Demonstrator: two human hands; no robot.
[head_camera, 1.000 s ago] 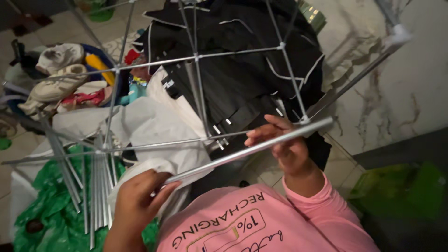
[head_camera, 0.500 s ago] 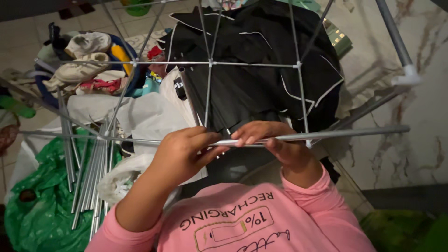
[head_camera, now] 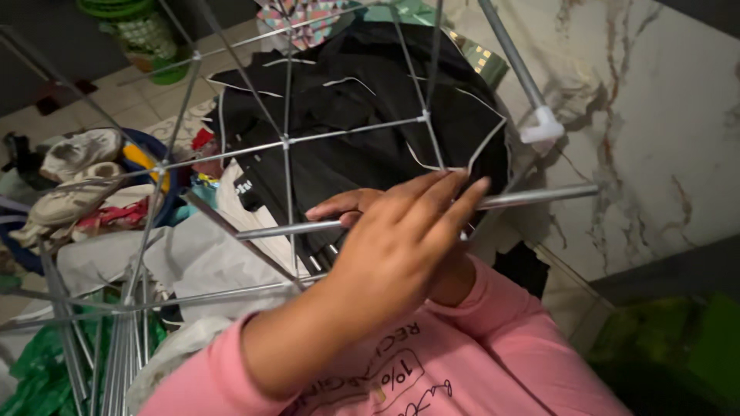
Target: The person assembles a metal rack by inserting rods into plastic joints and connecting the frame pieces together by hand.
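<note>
Hands meet at the near rail [head_camera: 532,198] of a grey metal drying rack [head_camera: 285,142], in the middle of the scene. The left hand [head_camera: 393,246] lies across the rail with fingers stretched out, open and flat, covering most of the right hand [head_camera: 343,206], whose fingers curl around the same rail; its grip looks closed on the rail. Just beyond, under the rack's wires, a black garment [head_camera: 362,131] with thin white piping lies spread. Far left, a blue basket [head_camera: 166,181] holds pale shoes [head_camera: 73,173] and mixed clothes. A green bag [head_camera: 35,370] sits near left, a marble-patterned wall [head_camera: 655,131] right.
</note>
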